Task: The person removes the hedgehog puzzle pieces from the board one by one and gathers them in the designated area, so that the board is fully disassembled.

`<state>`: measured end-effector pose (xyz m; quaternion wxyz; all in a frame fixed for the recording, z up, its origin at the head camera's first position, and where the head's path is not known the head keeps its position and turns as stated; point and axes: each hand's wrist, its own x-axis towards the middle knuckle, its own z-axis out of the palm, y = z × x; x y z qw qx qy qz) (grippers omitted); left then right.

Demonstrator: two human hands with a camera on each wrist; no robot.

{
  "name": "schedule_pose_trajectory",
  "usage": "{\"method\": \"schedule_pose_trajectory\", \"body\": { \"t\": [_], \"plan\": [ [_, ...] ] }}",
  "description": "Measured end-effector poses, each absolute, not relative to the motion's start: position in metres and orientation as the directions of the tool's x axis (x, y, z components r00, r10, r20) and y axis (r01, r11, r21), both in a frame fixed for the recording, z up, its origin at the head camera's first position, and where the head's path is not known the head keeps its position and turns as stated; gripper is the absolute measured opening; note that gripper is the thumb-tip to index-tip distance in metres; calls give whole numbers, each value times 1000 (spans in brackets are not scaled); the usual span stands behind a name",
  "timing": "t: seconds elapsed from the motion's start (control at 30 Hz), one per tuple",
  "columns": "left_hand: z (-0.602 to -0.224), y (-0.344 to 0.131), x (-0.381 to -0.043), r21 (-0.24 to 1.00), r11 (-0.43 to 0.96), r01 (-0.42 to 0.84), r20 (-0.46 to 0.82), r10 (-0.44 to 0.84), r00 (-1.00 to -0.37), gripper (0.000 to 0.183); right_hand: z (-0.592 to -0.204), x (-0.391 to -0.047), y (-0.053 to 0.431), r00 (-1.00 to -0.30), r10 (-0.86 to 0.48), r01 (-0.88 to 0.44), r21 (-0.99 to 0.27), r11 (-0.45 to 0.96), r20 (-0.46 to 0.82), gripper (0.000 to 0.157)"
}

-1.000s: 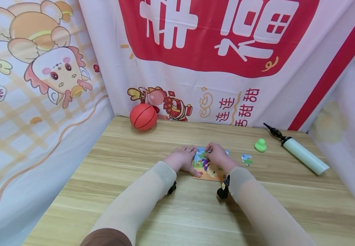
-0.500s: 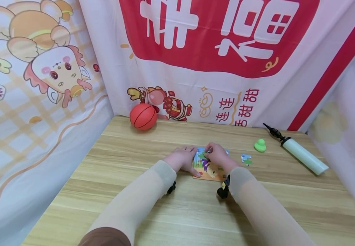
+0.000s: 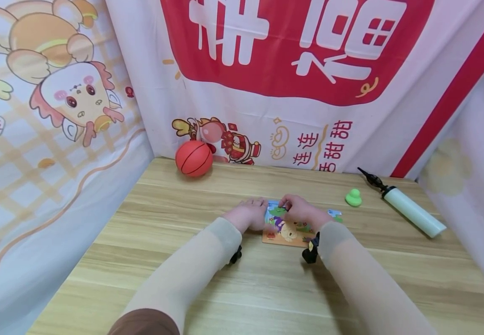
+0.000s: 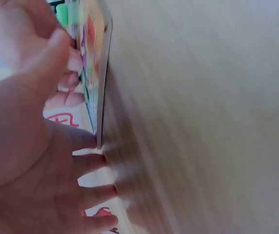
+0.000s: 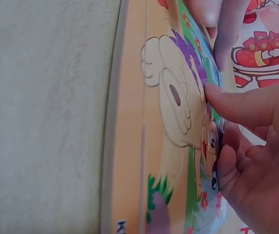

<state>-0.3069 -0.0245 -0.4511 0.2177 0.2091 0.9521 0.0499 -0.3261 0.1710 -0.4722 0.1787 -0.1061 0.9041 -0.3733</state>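
A thin picture puzzle board point(image 3: 289, 239) with a cartoon figure lies on the wooden table between both hands. Along its left edge my left hand point(image 3: 248, 215) rests with straight, spread fingers; in the left wrist view its thumb point(image 4: 56, 53) is raised beside the picture. My right hand point(image 3: 302, 211) is over the board's upper part with bent fingers. In the right wrist view, the right thumb point(image 5: 237, 103) reaches the picture surface and the other fingertips lie close to it, apart from the thumb; I cannot tell whether they hold a piece. A loose puzzle piece point(image 3: 334, 213) lies right of the board.
A green toy point(image 3: 353, 198) and a hand pump point(image 3: 411, 210) with a black nozzle lie to the right. The red ball point(image 3: 194, 158) sits at the back left of the table point(image 3: 175, 204). Printed cloth point(image 3: 141, 83) hangs behind and at both sides.
The right wrist has shifted a little to the right, uncovering more of the picture and partly covering the loose piece. The left thumb has moved off the lower part of the board.
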Motion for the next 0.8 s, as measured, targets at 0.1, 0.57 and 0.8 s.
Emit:
{"method": "schedule_pose_trajectory", "body": {
  "t": [0.1,0.57,0.8],
  "plan": [
    [-458,-21,-310,151,915,375,-387,404,-829,109,-470,-327,167,-919,-295,-29,-700,713,-262,28],
    [-458,-19,-308,133,917,377,-389,398,-831,110,-480,-327,156,-970,-162,12,-701,713,-181,10],
    [-457,-20,-306,136,918,374,-384,397,-834,109,-483,-326,158,-976,-161,-6,-719,695,-147,11]
  ]
}}
